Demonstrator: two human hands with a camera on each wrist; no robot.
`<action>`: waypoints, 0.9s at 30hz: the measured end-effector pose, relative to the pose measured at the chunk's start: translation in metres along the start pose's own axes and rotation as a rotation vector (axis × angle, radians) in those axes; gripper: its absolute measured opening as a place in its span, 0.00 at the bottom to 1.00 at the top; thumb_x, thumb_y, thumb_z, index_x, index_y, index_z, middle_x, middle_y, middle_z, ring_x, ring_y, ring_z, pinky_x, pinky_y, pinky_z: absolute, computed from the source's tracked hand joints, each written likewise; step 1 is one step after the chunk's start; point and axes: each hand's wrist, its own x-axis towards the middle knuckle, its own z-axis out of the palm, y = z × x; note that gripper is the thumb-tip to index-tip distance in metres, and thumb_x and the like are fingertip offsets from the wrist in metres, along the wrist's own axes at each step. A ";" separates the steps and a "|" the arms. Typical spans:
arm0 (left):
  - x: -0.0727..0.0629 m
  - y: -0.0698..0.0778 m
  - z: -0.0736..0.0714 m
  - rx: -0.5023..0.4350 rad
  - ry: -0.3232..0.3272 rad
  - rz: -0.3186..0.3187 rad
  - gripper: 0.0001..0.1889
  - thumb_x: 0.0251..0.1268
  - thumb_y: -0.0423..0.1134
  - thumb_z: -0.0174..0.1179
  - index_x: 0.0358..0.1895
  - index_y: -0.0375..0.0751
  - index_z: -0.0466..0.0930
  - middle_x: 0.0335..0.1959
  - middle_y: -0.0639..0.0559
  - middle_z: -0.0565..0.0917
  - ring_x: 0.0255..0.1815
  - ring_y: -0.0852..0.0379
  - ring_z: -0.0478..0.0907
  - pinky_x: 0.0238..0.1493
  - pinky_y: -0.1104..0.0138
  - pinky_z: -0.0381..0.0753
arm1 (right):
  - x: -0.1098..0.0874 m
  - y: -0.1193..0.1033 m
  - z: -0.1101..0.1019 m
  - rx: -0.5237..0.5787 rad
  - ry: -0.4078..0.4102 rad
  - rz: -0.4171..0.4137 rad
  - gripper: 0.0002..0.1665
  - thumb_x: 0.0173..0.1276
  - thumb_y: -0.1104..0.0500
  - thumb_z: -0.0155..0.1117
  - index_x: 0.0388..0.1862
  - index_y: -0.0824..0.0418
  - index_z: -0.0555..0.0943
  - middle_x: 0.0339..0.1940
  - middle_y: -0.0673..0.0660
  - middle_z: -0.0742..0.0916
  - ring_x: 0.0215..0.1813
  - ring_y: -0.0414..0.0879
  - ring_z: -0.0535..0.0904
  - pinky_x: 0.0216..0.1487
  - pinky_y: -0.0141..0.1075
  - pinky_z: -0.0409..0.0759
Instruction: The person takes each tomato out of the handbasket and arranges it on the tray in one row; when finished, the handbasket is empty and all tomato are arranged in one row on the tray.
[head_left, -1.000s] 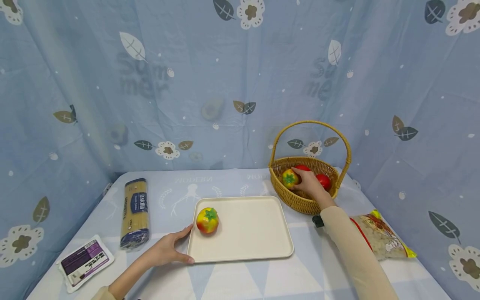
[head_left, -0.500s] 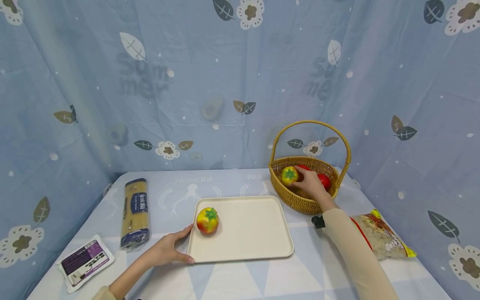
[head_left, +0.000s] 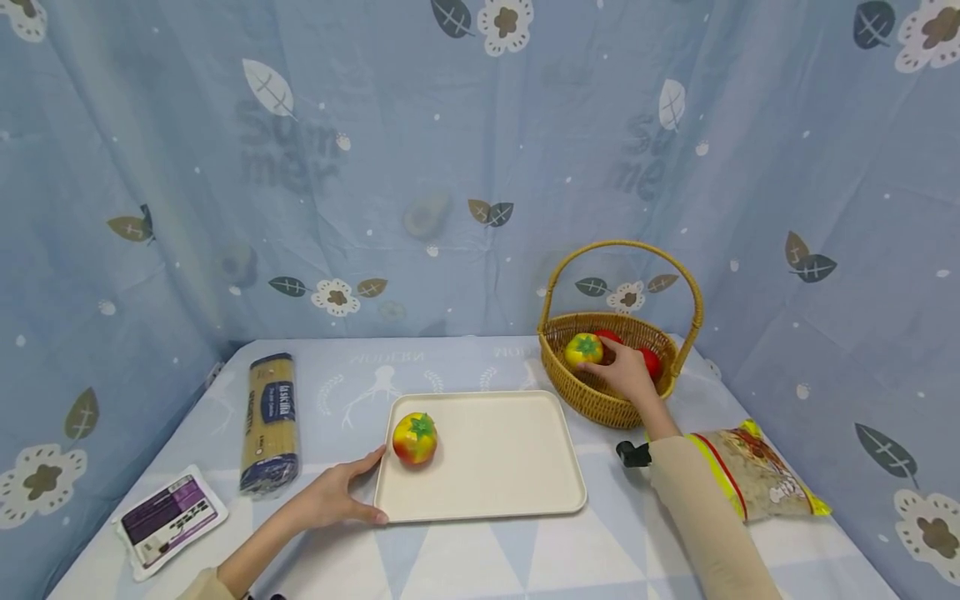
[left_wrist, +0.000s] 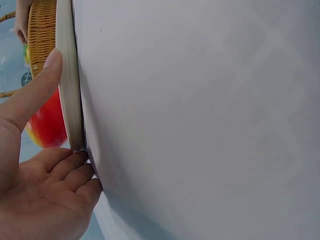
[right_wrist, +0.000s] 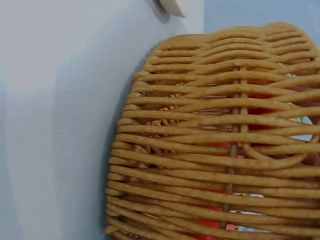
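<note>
On the left of the cream tray (head_left: 495,454) sits a yellow-and-red tomato (head_left: 415,438) with a green top. My left hand (head_left: 337,500) touches the tray's left edge and near corner; in the left wrist view its thumb (left_wrist: 42,85) meets the rim. Inside the wicker basket (head_left: 600,408), my right hand (head_left: 624,375) pinches a second yellow tomato (head_left: 583,350) between thumb and finger. Red round fruits (head_left: 651,361) lie behind and beside that hand. Basket weave (right_wrist: 215,120) fills much of the right wrist view, hiding most of the right hand.
A spaghetti pack (head_left: 272,425) and a white-and-purple packet (head_left: 171,523) lie at the left. At the right, a yellow-edged food bag (head_left: 765,471) lies partly behind my sleeve. The basket's tall handle (head_left: 622,243) arches above it. A patterned curtain (head_left: 465,167) closes off the back.
The pinched tomato has turned slightly, showing less red, and shifted a little within the basket. My right hand has moved slightly right with it. My left hand stays at the tray.
</note>
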 end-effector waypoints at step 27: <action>0.000 0.000 0.000 0.001 -0.001 -0.004 0.58 0.37 0.51 0.78 0.73 0.33 0.55 0.71 0.32 0.61 0.70 0.30 0.56 0.69 0.41 0.54 | -0.024 -0.011 0.005 0.130 0.144 0.014 0.53 0.57 0.37 0.70 0.73 0.64 0.63 0.62 0.68 0.78 0.57 0.61 0.76 0.55 0.54 0.78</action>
